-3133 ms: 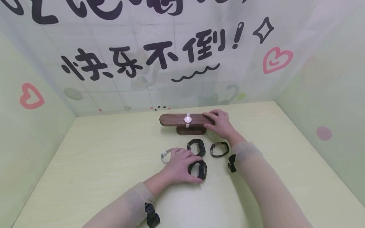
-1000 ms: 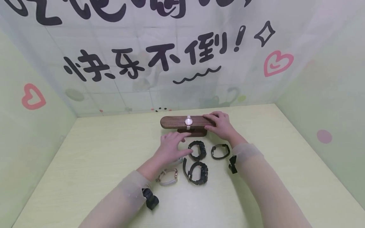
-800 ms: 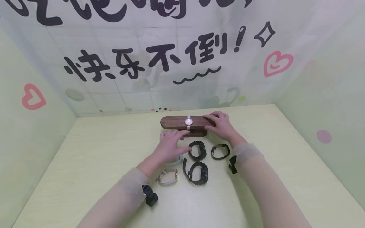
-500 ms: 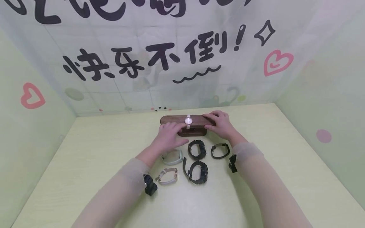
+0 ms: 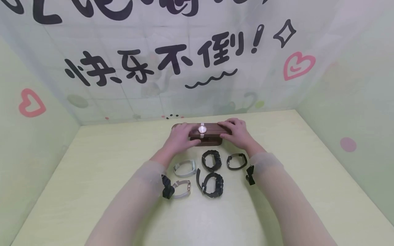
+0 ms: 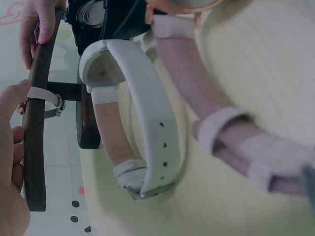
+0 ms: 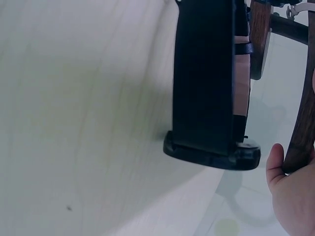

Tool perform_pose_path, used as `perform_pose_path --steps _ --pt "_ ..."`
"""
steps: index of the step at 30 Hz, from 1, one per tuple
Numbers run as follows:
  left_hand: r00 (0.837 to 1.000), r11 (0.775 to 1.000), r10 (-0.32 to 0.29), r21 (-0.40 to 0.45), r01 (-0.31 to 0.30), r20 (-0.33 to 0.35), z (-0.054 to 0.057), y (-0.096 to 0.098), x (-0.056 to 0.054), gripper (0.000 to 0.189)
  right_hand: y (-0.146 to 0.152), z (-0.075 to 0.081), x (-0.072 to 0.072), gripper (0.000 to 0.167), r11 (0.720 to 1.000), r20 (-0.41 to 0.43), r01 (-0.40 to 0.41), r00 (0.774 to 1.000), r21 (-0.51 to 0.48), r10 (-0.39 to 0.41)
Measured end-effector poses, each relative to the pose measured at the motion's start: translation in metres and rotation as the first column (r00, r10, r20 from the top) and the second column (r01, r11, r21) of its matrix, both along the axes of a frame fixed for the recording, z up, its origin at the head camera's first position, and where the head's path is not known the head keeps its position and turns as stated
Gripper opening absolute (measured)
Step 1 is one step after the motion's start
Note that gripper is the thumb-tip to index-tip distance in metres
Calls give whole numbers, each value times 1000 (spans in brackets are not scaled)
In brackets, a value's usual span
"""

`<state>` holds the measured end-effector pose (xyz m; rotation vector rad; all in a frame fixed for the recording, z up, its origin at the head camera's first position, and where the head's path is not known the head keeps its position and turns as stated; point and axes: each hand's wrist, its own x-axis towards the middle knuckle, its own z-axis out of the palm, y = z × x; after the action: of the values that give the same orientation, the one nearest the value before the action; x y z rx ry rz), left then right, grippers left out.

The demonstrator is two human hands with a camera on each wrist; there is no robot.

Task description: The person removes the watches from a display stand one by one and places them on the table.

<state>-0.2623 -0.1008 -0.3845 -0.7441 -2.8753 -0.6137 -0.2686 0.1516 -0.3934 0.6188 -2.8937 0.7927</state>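
From the head view, both hands are bracing the wooden watch stand: the left hand (image 5: 178, 138) is spanning the left part of its bar (image 5: 217, 128), and the right hand (image 5: 238, 133) is gripping the right end, thumb at the front and fingers over the far edge. Between them sits the pale-strapped watch (image 5: 202, 130), face up and wrapped round the bar, with the base (image 5: 212, 142) standing on the table (image 5: 123, 171) below. Even pressure from both sides looks like the right call, so the bar isn't tipping on its narrow support. In front, the white watch (image 5: 186, 175), the beige watch (image 5: 182, 196), two chunky black watches (image 5: 218, 160) (image 5: 219, 185) and a slim black band (image 5: 245, 160) are lying close by, so low forearms would risk brushing them. Over to the left wrist view, and the left fingers are curling against the bar, one digit reaching right up beside the strap; I cannot tell how hard they're pressing. The buckle is hanging on the underside near the post (image 6: 69, 91), and giving it room would probably save a snag. Now the right wrist view: a black strap is filling the middle, the right thumb is hooking round the bar's end, and the other fingers are mostly hiding. A light, matched hold should be serving better here than a hard squeeze.
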Motion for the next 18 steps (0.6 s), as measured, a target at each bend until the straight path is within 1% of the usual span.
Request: perform_pose_path --steps 4,9,13,18 --pt "999 1000 17 3 -17 30 1 2 -7 60 1 -1 -1 49 1000 0 -4 1000 -1 4" --pt "998 1000 23 -10 -22 66 3 4 -13 62 1 -2 -1 49 1000 4 -2 1000 -4 2" --pt "997 999 24 -24 -23 75 4 5 -16 62 1 -3 -1 49 1000 -11 -8 1000 -8 8" --pt "997 999 28 -41 -26 74 5 6 -17 67 2 -2 -1 49 1000 -22 -10 1000 -6 10"
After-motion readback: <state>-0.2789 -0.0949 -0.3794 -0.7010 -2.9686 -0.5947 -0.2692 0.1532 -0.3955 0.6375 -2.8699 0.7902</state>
